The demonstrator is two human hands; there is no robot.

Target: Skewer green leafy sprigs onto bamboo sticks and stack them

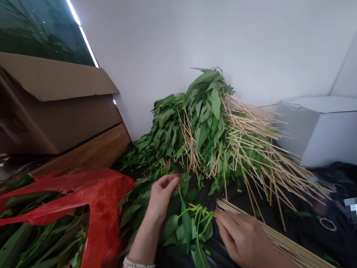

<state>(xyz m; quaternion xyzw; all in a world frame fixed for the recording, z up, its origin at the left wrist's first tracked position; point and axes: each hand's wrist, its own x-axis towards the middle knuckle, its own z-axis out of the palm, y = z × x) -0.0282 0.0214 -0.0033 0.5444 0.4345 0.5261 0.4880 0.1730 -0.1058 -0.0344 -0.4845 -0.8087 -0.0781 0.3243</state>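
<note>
Before one pale wall (233, 31), left fingers (171, 183) pinch one green stem (180, 192), right fingers (224, 222) one leafy cluster (202, 215).

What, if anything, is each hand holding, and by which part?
The left hand pinches a leafy stem by its upper end. The right hand curls at the clustered stems; its exact hold cannot be told.

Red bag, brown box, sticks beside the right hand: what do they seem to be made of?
Red bag: probably thin plastic film, slightly glossy, since it looks translucent and creased.
Brown box: apparently matt cardboard, judging by its folded flaps.
Sticks: bamboo or wood, likely unvarnished, given their pale straw colour and slender straightness.
</note>
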